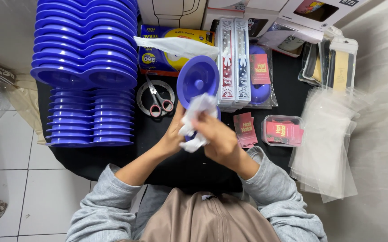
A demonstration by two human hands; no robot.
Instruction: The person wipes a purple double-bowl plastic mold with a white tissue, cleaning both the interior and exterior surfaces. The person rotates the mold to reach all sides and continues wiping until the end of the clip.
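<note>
My left hand (172, 134) holds a round blue plastic dish (198, 80) upright from below, its inner face with a small centre knob turned toward me. My right hand (218, 136) is closed on a crumpled white tissue (196, 118) pressed against the lower part of the dish. Both hands meet over a black table (176, 166), just in front of my chest. The lower edge of the dish is hidden behind the tissue and my fingers.
Two tall stacks of blue plastic dishes (86, 40) stand at the left. Scissors (158, 101) lie on a tape roll. A tissue pack (167, 45), two slim gift boxes (233, 58), red cards (246, 130), a small clear box (283, 131) and clear bags (326, 143) lie around.
</note>
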